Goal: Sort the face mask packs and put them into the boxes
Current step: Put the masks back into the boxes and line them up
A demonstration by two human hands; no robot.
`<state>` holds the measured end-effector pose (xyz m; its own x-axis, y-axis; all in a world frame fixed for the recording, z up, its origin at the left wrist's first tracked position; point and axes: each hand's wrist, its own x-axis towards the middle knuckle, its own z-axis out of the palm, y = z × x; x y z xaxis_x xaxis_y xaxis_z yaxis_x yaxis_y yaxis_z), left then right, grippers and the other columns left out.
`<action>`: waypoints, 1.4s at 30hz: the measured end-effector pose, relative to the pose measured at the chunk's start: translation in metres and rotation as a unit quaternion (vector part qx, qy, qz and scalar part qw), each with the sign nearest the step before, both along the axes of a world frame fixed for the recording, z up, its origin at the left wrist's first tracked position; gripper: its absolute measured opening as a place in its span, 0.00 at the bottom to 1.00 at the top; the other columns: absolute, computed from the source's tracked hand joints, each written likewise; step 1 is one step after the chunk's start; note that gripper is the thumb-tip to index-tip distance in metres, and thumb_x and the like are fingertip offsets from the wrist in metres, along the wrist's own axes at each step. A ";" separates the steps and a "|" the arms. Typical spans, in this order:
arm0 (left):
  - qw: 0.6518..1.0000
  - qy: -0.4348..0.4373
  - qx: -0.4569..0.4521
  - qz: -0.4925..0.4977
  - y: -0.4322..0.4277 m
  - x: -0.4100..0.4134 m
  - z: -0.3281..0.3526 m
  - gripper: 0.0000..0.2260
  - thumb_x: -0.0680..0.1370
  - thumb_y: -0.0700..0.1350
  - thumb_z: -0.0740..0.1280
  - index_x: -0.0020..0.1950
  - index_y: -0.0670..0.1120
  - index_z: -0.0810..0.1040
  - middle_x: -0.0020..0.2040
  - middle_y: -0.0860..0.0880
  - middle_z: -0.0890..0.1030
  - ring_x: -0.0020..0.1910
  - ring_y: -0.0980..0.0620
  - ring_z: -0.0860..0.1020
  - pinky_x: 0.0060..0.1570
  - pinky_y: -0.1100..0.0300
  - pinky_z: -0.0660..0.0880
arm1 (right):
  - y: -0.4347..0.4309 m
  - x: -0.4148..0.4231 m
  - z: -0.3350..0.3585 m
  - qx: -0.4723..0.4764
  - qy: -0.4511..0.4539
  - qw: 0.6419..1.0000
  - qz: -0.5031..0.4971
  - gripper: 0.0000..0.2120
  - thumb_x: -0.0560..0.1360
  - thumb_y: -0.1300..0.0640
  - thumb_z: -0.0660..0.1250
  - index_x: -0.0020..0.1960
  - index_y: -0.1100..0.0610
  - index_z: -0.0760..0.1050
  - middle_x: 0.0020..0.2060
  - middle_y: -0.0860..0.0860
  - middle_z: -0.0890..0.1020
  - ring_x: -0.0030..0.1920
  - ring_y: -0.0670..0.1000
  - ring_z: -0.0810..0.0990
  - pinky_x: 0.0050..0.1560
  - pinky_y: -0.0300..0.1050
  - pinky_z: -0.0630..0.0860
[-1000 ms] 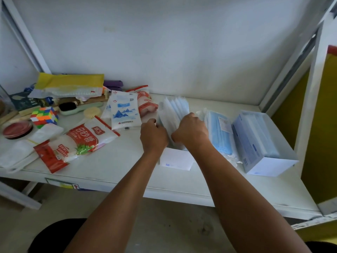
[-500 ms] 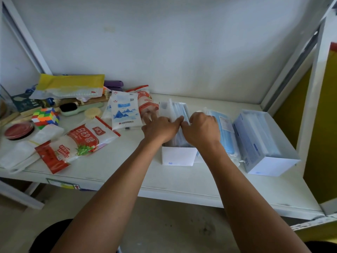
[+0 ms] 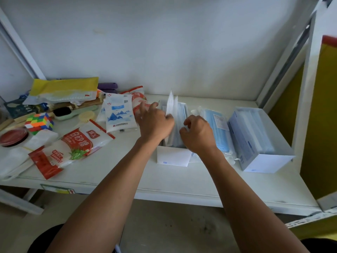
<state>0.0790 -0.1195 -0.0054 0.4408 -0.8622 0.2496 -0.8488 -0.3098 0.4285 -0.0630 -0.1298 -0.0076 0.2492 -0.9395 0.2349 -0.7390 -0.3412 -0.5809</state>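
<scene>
The middle box (image 3: 172, 157) is seen standing open on the white shelf (image 3: 127, 176), its long axis running from the shelf's front edge toward the back wall. A row of mask packs (image 3: 179, 114) is stood on edge inside it, two white ones rising above the rest.

The left hand (image 3: 155, 123) is placed at the box's left side. Its thumb is pressed against the raised white packs, and the packs appear to be pinched between thumb and fingers, though the fingers are blurred. The right hand (image 3: 197, 134) is held over the box's right edge with its fingers curled under. Whether a pack's edge is caught in them cannot be told.

A loose blue pack (image 3: 218, 128) is laid flat on the shelf, just beside the right hand on its outer side, between the middle box and the right box (image 3: 262, 162), which is already partly filled. Its long axis is set the same way as both boxes, front to back. It is judged that this pack would be taken most easily by the right hand, the nearer one, and that little turning would be needed.
</scene>
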 end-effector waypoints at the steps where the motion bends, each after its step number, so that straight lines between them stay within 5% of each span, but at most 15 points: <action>1: 1.000 0.000 0.007 0.014 0.000 0.001 0.004 0.15 0.73 0.52 0.62 0.49 0.43 0.80 0.65 0.45 0.77 0.73 0.40 0.63 0.67 0.39 0.65 | 0.000 -0.001 0.000 -0.003 -0.002 1.000 0.001 0.12 0.75 0.59 0.66 0.58 0.59 0.78 0.53 0.53 0.81 0.46 0.49 0.75 0.45 0.39 0.70; 5: 0.991 -0.052 0.110 0.054 -0.001 -0.001 0.009 0.18 0.72 0.54 0.63 0.54 0.44 0.77 0.62 0.43 0.76 0.68 0.39 0.65 0.59 0.46 0.68 | 0.001 0.000 -0.001 -0.007 0.001 1.000 -0.002 0.12 0.75 0.59 0.65 0.57 0.59 0.78 0.53 0.53 0.80 0.46 0.50 0.75 0.44 0.40 0.69; 10: 0.980 0.034 0.198 0.017 -0.010 -0.004 0.007 0.39 0.76 0.72 0.47 0.69 0.45 0.76 0.78 0.41 0.62 0.79 0.37 0.52 0.73 0.37 0.57 | 0.001 0.002 -0.001 -0.005 -0.005 1.000 0.001 0.12 0.75 0.58 0.66 0.58 0.59 0.78 0.53 0.54 0.80 0.49 0.54 0.79 0.46 0.42 0.72; 12: 0.972 0.022 0.234 0.010 -0.009 -0.008 0.009 0.36 0.79 0.69 0.50 0.71 0.43 0.73 0.79 0.40 0.60 0.79 0.36 0.50 0.73 0.37 0.56 | 0.002 0.002 -0.002 -0.006 -0.001 1.000 0.000 0.12 0.75 0.57 0.67 0.58 0.59 0.77 0.53 0.54 0.80 0.49 0.54 0.79 0.45 0.42 0.71; 17: 0.991 0.039 0.121 0.048 -0.001 -0.012 0.028 0.12 0.80 0.47 0.57 0.55 0.41 0.73 0.63 0.40 0.74 0.70 0.39 0.65 0.69 0.41 0.63 | 0.003 -0.001 -0.003 0.002 -0.001 1.000 -0.003 0.11 0.75 0.58 0.66 0.57 0.58 0.76 0.51 0.53 0.80 0.47 0.52 0.78 0.44 0.42 0.73; 21: 0.973 0.027 0.220 0.060 -0.010 -0.011 0.033 0.23 0.79 0.51 0.56 0.71 0.43 0.68 0.74 0.40 0.67 0.76 0.39 0.57 0.72 0.42 0.57 | 0.003 0.001 -0.003 -0.003 0.001 1.000 -0.002 0.12 0.75 0.58 0.66 0.57 0.59 0.76 0.51 0.53 0.79 0.45 0.51 0.75 0.42 0.41 0.69; 24: 0.967 0.018 0.251 0.047 -0.021 -0.005 0.010 0.29 0.80 0.60 0.50 0.74 0.45 0.68 0.77 0.39 0.64 0.78 0.37 0.54 0.74 0.36 0.53 | 0.003 0.002 -0.002 -0.001 0.002 1.000 0.001 0.13 0.76 0.57 0.67 0.58 0.59 0.76 0.52 0.53 0.79 0.48 0.53 0.77 0.43 0.42 0.71; 27: 0.990 0.049 0.123 0.051 -0.023 0.001 -0.008 0.37 0.76 0.69 0.42 0.61 0.48 0.80 0.64 0.39 0.77 0.68 0.36 0.70 0.66 0.35 0.66 | 0.004 0.001 -0.003 0.005 -0.016 1.000 -0.002 0.13 0.76 0.55 0.66 0.59 0.58 0.76 0.53 0.53 0.80 0.50 0.55 0.79 0.47 0.46 0.76; 29: 0.996 0.074 -0.036 0.041 -0.019 0.007 -0.015 0.32 0.77 0.68 0.46 0.46 0.47 0.82 0.44 0.44 0.81 0.49 0.42 0.79 0.54 0.43 0.77 | 0.006 0.001 -0.005 -0.007 -0.051 0.999 -0.011 0.15 0.77 0.53 0.65 0.60 0.58 0.76 0.55 0.54 0.80 0.52 0.55 0.79 0.51 0.48 0.77; 31: 0.988 0.109 -0.105 0.007 -0.013 0.011 -0.016 0.24 0.79 0.62 0.55 0.38 0.46 0.78 0.33 0.48 0.77 0.36 0.46 0.78 0.42 0.51 0.78 | 0.007 0.000 -0.009 -0.012 -0.078 0.997 -0.014 0.16 0.78 0.52 0.64 0.62 0.59 0.76 0.59 0.55 0.78 0.56 0.57 0.79 0.56 0.52 0.77; 35: 0.977 0.209 0.002 -0.030 -0.012 0.006 -0.003 0.24 0.83 0.59 0.55 0.33 0.47 0.71 0.31 0.50 0.74 0.32 0.52 0.74 0.40 0.54 0.72 | 0.008 0.000 -0.016 0.037 -0.080 0.996 -0.002 0.17 0.79 0.51 0.63 0.63 0.60 0.74 0.62 0.57 0.75 0.59 0.59 0.77 0.61 0.51 0.74; 38: 0.988 0.141 0.051 -0.031 -0.016 0.006 -0.004 0.25 0.83 0.60 0.54 0.42 0.42 0.78 0.34 0.47 0.77 0.35 0.50 0.78 0.37 0.57 0.73 | 0.006 0.001 -0.017 0.078 -0.082 0.993 0.025 0.18 0.81 0.49 0.61 0.66 0.59 0.72 0.62 0.57 0.75 0.59 0.57 0.77 0.59 0.49 0.76; 42: 0.989 0.138 0.007 0.051 -0.017 0.011 -0.010 0.20 0.83 0.55 0.58 0.47 0.41 0.80 0.35 0.48 0.78 0.32 0.52 0.77 0.33 0.60 0.72 | 0.004 0.001 -0.015 0.117 -0.109 0.987 0.034 0.18 0.81 0.48 0.60 0.65 0.57 0.73 0.60 0.56 0.77 0.58 0.56 0.78 0.51 0.43 0.74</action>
